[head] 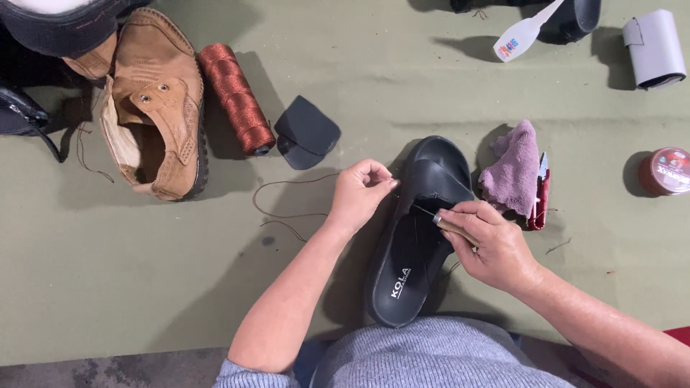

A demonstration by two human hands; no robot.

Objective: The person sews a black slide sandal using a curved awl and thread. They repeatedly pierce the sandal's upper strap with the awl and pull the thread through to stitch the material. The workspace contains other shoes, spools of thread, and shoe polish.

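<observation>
The awl's (447,224) handle is mostly hidden inside the right hand (489,244). The black boot (61,25) at far left and the dark object (568,18) at far right are cut off by the top edge.

A tan leather boot (159,108) lies at the left beside a spool of rust-red thread (236,98) and a dark leather patch (307,132). At the right sit a mauve cloth (512,167), a round tin (665,171), a white glue bottle (523,33) and a grey roll (654,49).
</observation>
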